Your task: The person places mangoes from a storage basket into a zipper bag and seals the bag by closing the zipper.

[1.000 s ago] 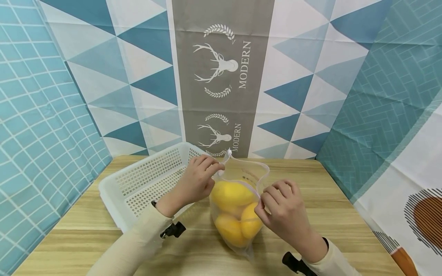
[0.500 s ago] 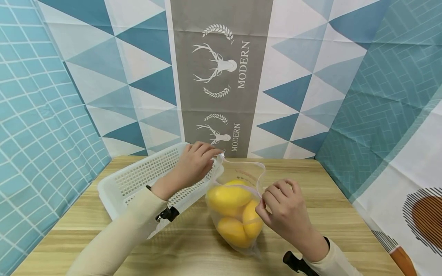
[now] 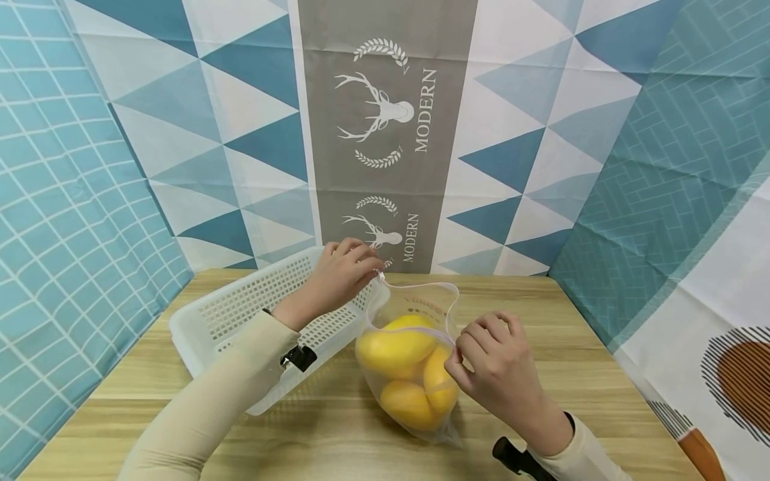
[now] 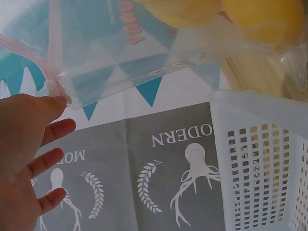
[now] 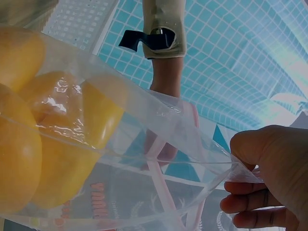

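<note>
A clear zip-top bag (image 3: pixel 424 302) stands on the table with its mouth spread wide, and several yellow mangoes (image 3: pixel 400 351) fill its lower part. My left hand (image 3: pixel 337 277) pinches the far left corner of the mouth at the small white zip slider (image 4: pixel 51 88); in the left wrist view its other fingers are spread loosely below. At the opposite end of the mouth, my right hand (image 3: pixel 498 366) pinches the other top corner between thumb and index finger, as the right wrist view confirms (image 5: pixel 274 175). The mangoes partly overlap, hiding one another.
A white perforated plastic basket (image 3: pixel 191 337) stands left of the bag, behind and under my left forearm, tilted across the wooden table (image 3: pixel 325 447). Patterned cloth (image 3: pixel 385 174) backs the table, and blue tiled-print cloth (image 3: pixel 66 200) flanks it on the left.
My left hand has moved left and slightly up with its corner, drawing the mouth wider apart. The bag has shifted a little left. My right hand stays almost in place.
</note>
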Demonstrator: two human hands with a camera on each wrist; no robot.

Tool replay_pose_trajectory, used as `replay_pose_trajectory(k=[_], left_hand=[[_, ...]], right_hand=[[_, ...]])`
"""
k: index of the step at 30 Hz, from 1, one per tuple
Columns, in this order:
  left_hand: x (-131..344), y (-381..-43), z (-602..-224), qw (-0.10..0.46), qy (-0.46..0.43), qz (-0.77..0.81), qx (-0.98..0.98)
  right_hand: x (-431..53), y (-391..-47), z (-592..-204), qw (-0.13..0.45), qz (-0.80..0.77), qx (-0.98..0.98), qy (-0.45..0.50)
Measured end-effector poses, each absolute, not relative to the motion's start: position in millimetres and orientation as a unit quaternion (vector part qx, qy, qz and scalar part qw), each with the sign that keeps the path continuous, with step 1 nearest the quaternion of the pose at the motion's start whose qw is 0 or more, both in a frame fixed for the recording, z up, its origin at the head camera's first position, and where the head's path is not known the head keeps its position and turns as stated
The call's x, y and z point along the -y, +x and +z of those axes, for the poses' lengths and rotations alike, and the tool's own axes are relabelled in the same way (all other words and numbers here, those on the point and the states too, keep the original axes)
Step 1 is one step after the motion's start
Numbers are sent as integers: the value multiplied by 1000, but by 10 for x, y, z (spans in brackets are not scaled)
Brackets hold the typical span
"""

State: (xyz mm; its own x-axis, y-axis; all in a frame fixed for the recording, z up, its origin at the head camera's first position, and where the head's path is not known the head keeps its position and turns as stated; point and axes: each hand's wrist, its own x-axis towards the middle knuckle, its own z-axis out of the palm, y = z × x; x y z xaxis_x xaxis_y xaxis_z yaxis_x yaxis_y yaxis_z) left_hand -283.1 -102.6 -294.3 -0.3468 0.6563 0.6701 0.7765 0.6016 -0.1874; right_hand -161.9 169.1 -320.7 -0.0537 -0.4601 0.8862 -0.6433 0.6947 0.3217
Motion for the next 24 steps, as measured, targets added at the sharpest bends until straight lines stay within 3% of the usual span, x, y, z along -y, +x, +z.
replay_pose_trajectory(k=[24], left_hand=[[1158, -2738, -3027, 397, -459, -91, 790]], right_hand=[[-1928, -1704, -3160, 563, 66, 716, 406]])
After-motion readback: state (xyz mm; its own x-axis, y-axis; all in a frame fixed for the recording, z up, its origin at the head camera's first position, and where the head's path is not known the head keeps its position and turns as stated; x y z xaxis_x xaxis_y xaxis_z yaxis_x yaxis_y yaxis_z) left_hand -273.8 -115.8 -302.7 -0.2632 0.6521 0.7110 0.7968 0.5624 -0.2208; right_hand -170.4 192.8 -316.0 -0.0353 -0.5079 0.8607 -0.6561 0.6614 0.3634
